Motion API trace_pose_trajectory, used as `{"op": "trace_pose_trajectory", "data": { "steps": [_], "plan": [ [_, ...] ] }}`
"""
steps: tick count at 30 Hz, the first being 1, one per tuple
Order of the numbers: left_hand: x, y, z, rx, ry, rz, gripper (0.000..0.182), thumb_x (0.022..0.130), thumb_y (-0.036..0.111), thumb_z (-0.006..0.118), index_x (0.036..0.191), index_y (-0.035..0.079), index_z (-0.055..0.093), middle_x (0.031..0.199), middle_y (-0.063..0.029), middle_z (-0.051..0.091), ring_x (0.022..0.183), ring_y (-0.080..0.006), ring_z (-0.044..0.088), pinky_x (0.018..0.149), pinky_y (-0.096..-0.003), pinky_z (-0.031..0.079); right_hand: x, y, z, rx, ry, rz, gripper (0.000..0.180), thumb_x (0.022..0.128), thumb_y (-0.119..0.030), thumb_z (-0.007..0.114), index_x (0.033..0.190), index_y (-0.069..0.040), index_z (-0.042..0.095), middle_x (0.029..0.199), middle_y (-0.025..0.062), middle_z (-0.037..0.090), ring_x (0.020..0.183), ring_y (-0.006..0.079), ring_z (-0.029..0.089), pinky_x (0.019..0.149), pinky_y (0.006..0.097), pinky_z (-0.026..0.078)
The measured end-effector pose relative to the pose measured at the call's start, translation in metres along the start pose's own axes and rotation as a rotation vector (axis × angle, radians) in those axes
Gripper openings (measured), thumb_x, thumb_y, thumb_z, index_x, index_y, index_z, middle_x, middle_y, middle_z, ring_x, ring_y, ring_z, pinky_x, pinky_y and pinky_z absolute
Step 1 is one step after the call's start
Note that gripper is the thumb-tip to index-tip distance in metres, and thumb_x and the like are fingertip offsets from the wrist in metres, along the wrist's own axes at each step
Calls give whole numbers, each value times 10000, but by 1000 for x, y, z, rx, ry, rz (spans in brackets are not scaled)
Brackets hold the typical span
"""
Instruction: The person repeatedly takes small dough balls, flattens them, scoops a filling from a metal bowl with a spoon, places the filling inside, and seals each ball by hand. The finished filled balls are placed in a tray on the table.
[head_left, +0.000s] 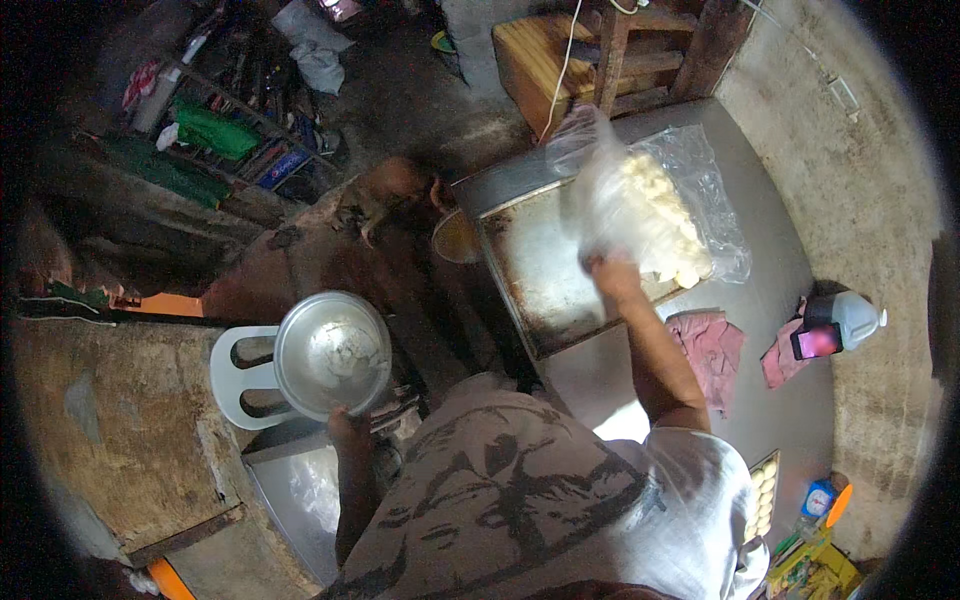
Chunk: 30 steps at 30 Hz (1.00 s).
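My left hand (349, 426) grips the near rim of a round metal bowl (330, 356), held over a white plastic chair (229, 375). Some pale residue seems to mark the bowl's inside. My right hand (619, 277), at the end of an outstretched arm, holds the near edge of a clear plastic bag (600, 180), which is blurred. Pale dough-like pieces (660, 202) lie in a heap beside and partly beneath the plastic. They rest at the right side of a worn metal baking tray (540, 277), on a steel table (772, 315).
Pink cloths (709, 352), a phone (816, 343) with a lit screen and a translucent jug (859, 319) sit toward the wall. A tray of dough balls (763, 495) and a blue scale (817, 497) are at lower right. A dog (390, 184) is on the floor beyond.
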<state>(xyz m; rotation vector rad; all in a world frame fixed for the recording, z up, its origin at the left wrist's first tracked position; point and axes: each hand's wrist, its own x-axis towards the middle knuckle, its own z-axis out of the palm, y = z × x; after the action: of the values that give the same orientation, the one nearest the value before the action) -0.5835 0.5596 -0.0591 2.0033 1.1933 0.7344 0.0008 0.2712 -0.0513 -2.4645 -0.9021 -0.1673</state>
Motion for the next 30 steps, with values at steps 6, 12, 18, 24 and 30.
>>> {"op": "trace_pose_trajectory", "data": {
  "steps": [6, 12, 18, 24, 30],
  "plan": [
    [4, 17, 2, -331, 37, -357, 317, 862, 279, 688, 1031, 30, 587, 902, -176, 631, 869, -373, 632, 743, -461, 513, -67, -77, -18, 318, -98, 90, 287, 820, -230, 741, 1047, -65, 681, 1031, 196, 670, 990, 376, 636, 901, 457, 510],
    [8, 60, 12, -128, -26, -186, 319, 861, 230, 656, 1104, 47, 563, 943, -147, 613, 852, -303, 607, 688, -414, 521, -75, -144, 23, -52, -254, -240, 397, 872, -445, 643, 1094, -127, 722, 1084, 171, 684, 1102, 411, 589, 1062, 636, 309],
    [35, 125, 24, -1141, 323, -804, 394, 834, 204, 626, 1186, 48, 544, 1073, -135, 628, 908, -290, 630, 683, -429, 531, -79, -111, 76, -164, -449, -235, 463, 929, -460, 555, 1281, -179, 660, 1216, 170, 662, 1196, 397, 548, 1154, 642, 176],
    [44, 90, -1, -1172, 320, -794, 333, 808, 196, 616, 1079, 9, 568, 1026, -138, 643, 889, -287, 630, 651, -425, 562, -64, -34, 130, -737, -287, -224, 588, 931, -417, 526, 1420, -91, 521, 1406, 203, 543, 1312, 406, 464, 1111, 648, 239],
    [39, -31, -8, -792, 201, -519, 406, 862, 293, 672, 1162, 52, 542, 1024, -106, 638, 884, -249, 643, 657, -368, 535, -10, -29, 71, -615, -413, 219, 623, 869, -422, 598, 1442, -198, 504, 1495, 190, 446, 1347, 441, 400, 1092, 652, 255]
  ]
}}
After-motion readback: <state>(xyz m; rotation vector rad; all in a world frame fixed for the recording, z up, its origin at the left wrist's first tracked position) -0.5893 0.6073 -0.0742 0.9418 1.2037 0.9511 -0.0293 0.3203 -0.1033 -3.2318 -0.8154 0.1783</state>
